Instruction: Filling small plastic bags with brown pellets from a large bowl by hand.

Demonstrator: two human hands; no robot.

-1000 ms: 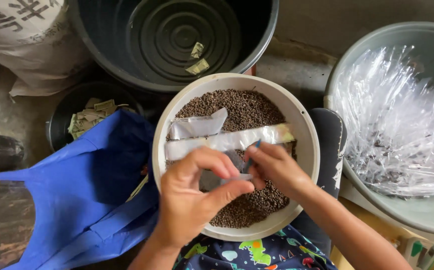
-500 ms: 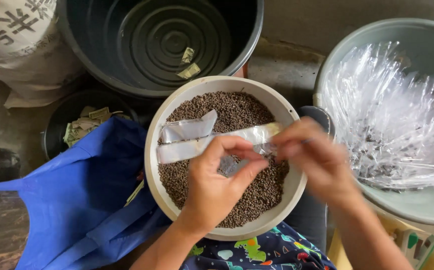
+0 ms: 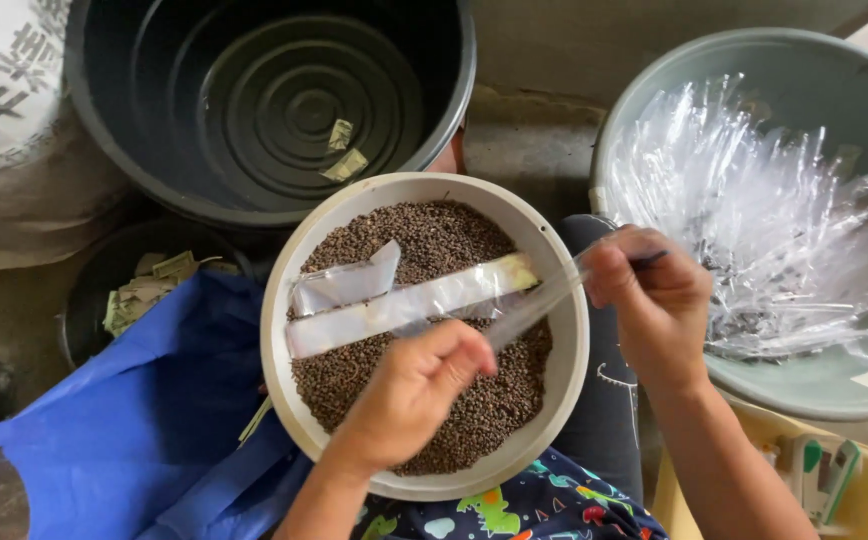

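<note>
Two hands over cream bowl [image 3: 276,300] of brown pellets. Left to right: white sack [image 3: 14,110], blue bag [image 3: 124,420], dark tub [image 3: 434,130] on grey concrete floor [image 3: 529,150]. Left hand [image 3: 419,385] pinching near end of clear plastic sleeve [image 3: 534,300] above pellets; right hand [image 3: 649,295] closed on far end. Two more strips [image 3: 404,300] lying on pellets. Far right, grey basin [image 3: 654,80] heaped with clear sleeves.

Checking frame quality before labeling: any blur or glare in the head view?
Head view: soft, even daylight, no hard shadows. The right hand and the clear plastic sleeve it pulls are slightly motion-blurred. Glare on the clear wrappers in the grey basin. The left hand and the white bowl of brown pellets look sharp.
</note>
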